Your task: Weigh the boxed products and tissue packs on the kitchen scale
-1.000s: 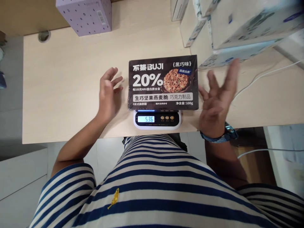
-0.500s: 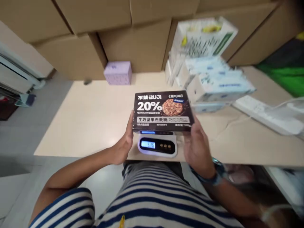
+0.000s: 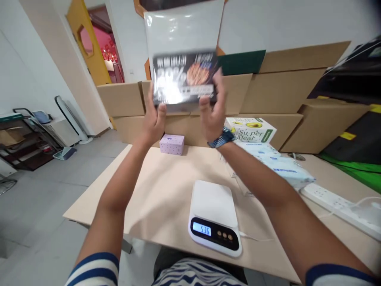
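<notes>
Raised over the back of the table is a dark snack box [image 3: 184, 79] with a round oat cookie printed on its front, blurred and glaring with reflected light. My left hand [image 3: 155, 121] grips its left end, thumb at the lower edge. At the right end my right hand [image 3: 214, 107] holds it the same way, a blue band on that wrist. Below stands a white kitchen scale [image 3: 213, 202] with nothing on its platform; its lit display reads 536. A small lilac box [image 3: 172, 144] sits on the table beneath my hands.
Stacked cardboard boxes [image 3: 268, 95] line the table's back edge. At right are a Super Meal carton [image 3: 253, 129], blue-and-white packs [image 3: 285, 169] and a white power strip [image 3: 339, 206]. A thin cable runs from the scale. A yellow door [image 3: 89, 43] stands beyond at left.
Both hands have lifted the snack box up and away from the scale, toward the cardboard stack. My view has tilted upward, showing the wall and doorway. The display still reads 536.
</notes>
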Motion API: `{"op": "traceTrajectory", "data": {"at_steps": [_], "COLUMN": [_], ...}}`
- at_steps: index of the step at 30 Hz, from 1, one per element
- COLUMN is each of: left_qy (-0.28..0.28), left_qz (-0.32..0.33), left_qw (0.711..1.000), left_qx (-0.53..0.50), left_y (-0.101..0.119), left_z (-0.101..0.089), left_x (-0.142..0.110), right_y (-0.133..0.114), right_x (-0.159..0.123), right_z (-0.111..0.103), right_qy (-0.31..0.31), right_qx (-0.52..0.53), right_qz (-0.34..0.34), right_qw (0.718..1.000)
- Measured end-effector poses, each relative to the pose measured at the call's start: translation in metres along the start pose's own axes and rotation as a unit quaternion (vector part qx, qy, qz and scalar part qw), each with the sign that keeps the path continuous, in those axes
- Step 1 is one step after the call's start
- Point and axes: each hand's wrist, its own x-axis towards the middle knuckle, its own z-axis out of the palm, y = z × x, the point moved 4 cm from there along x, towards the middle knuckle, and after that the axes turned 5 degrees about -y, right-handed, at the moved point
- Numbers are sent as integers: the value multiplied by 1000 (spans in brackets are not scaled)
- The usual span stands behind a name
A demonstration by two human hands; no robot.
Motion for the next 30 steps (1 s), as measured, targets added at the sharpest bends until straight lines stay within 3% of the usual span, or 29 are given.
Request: {"op": "traceTrajectory", "data": {"at_steps": [2, 3, 6, 9, 12, 20, 23, 26, 28, 30], "left_qy": [5, 3, 2, -3, 7, 59, 93, 119, 127, 128], "left_qz": [-180, -227, -315, -377, -416, -485, -506, -523, -532, -537], "left_qw": [984, 974, 949, 926, 909, 871, 856, 841, 833, 828], "left_qx": [-4, -3, -1, -4, 9, 51, 59, 73, 84, 97], "left_y": [-59, -81, -126, -153, -173, -199, -202, -206, -206, -203], "left_z": [2, 3, 8, 12, 11, 8, 8, 10, 15, 22], "left_x": [-38, -58, -114, -152, -165, -155, -155, -160, -165, -170], "right_y": [42, 60, 88, 105, 119, 122, 115, 96, 68, 27], "right_x": [-37, -60, -116, -149, -159, -150, -140, -137, -150, -174], "right_z": [41, 58, 89, 104, 117, 146, 144, 121, 84, 33], "right_qy": [-99, -153, -211, -239, -255, -252, -264, -272, -272, -280], "right_qx": [49, 61, 55, 37, 22, 17, 45, 83, 108, 148], "right_qz": [149, 229, 299, 330, 354, 408, 418, 417, 419, 407], "right_qw": [983, 959, 929, 913, 900, 877, 868, 863, 860, 857]}}
